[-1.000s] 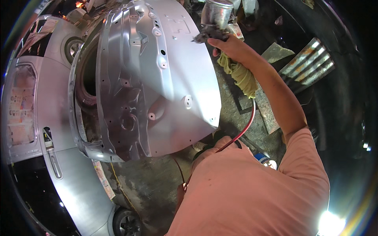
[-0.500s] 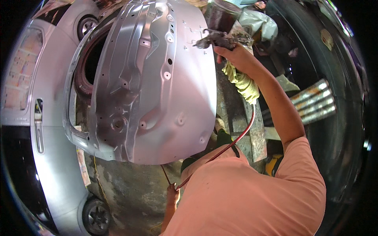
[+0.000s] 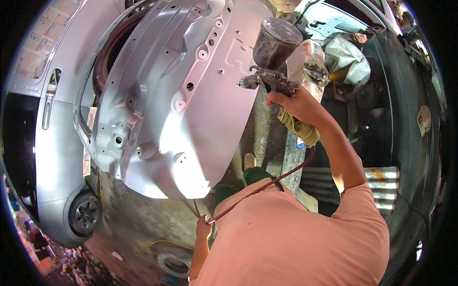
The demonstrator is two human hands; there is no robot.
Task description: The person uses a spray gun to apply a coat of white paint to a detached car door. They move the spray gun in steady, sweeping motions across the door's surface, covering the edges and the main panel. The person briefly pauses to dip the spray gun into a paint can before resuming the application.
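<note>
My right hand [image 3: 299, 104] grips a paint spray gun [image 3: 269, 81] with a dark, paint-stained cup [image 3: 279, 43] on top. The gun's nozzle points left, over the right edge of a large silver car panel [image 3: 210, 124] full of holes and pressed ridges. A yellowish cloth [image 3: 299, 127] is wrapped below the gun's handle. From it a red hose [image 3: 272, 183] runs down across my body to my left hand [image 3: 203, 228], which is closed around it low down, below the panel's near edge. The left fingers are partly hidden.
A silver car [image 3: 62, 138] stands on the left, with a wheel [image 3: 85, 213] near its lower end. Dark bodywork [image 3: 410, 157] fills the right side, beside a corrugated sheet [image 3: 381, 186]. A white plastic bag [image 3: 350, 59] lies at the far right. A tyre [image 3: 174, 262] is on the floor [image 3: 143, 214].
The view has shifted, and the panel now sits further left. The spray gun appears lower in the picture, its cup now fully visible. Both hands keep their hold.
</note>
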